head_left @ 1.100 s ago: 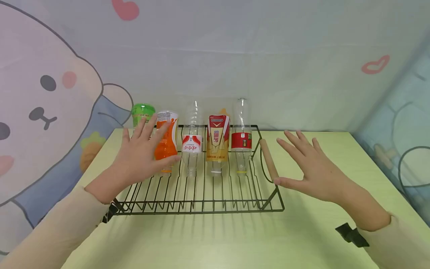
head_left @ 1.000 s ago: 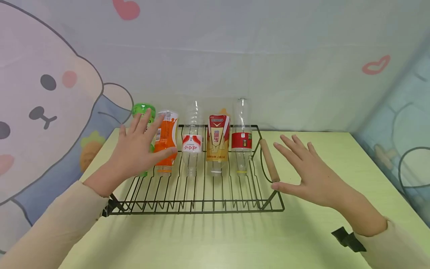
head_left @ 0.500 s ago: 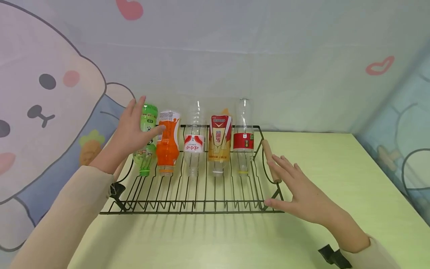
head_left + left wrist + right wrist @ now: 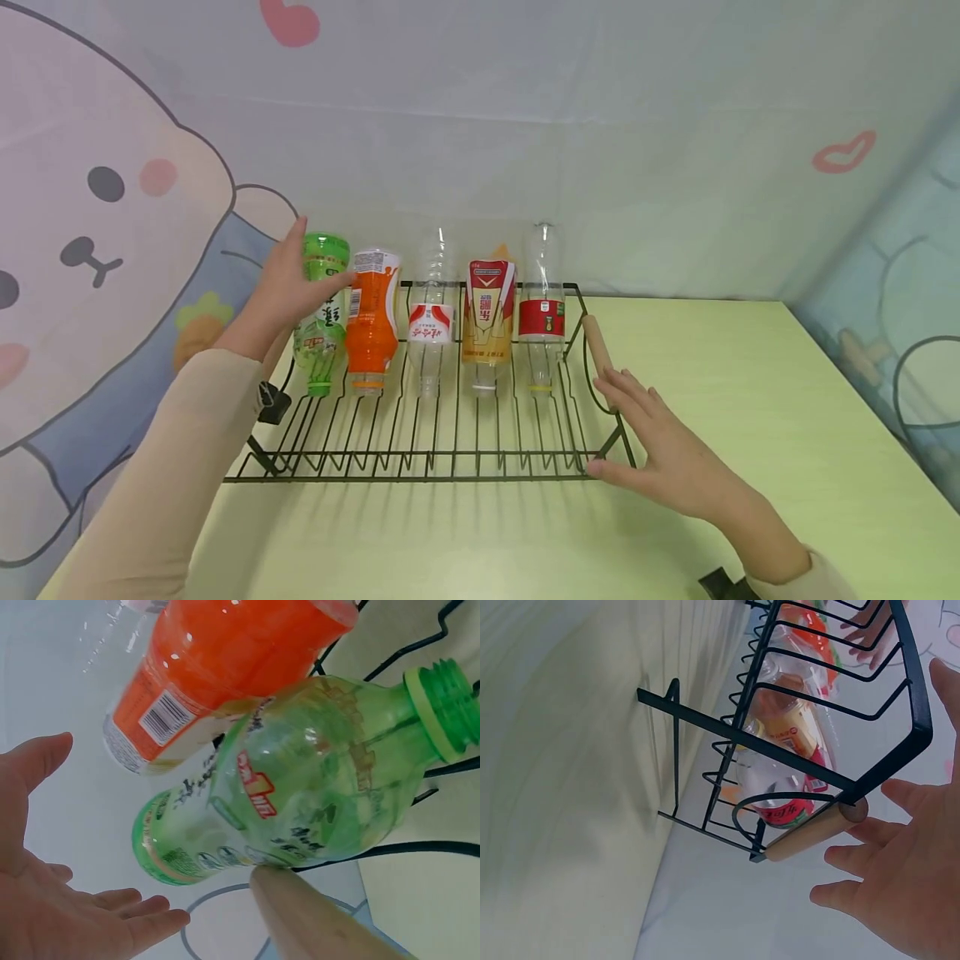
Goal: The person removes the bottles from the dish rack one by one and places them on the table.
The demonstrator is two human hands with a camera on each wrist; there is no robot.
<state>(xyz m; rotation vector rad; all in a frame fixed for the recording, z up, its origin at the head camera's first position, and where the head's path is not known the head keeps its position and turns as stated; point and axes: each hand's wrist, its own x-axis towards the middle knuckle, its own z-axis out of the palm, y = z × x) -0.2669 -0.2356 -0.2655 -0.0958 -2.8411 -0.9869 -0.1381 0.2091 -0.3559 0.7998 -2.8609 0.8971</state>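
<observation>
My left hand point(image 4: 281, 292) reaches beside the upper part of a green plastic bottle point(image 4: 255, 802), thumb in front of it and fingers spread. In the left wrist view a gap shows between that hand and the bottle. The green bottle point(image 4: 322, 333) leans neck down at the left end of a black wire rack point(image 4: 457, 454). Beside it leans an orange bottle point(image 4: 371, 325). My right hand point(image 4: 667, 458) has its fingers stretched near the rack's right wooden handle point(image 4: 817, 829), holding nothing.
Further right on the rack lean a clear bottle with a white and red label point(image 4: 431, 323), a gold and red bottle point(image 4: 489, 312) and a clear bottle with a red label point(image 4: 542, 318). Behind the pale green table point(image 4: 705, 358) hangs a printed curtain point(image 4: 675, 167).
My left hand has moved from in front of the green and orange bottles to the green bottle's left side. My right hand has come down and slightly left along the wooden handle.
</observation>
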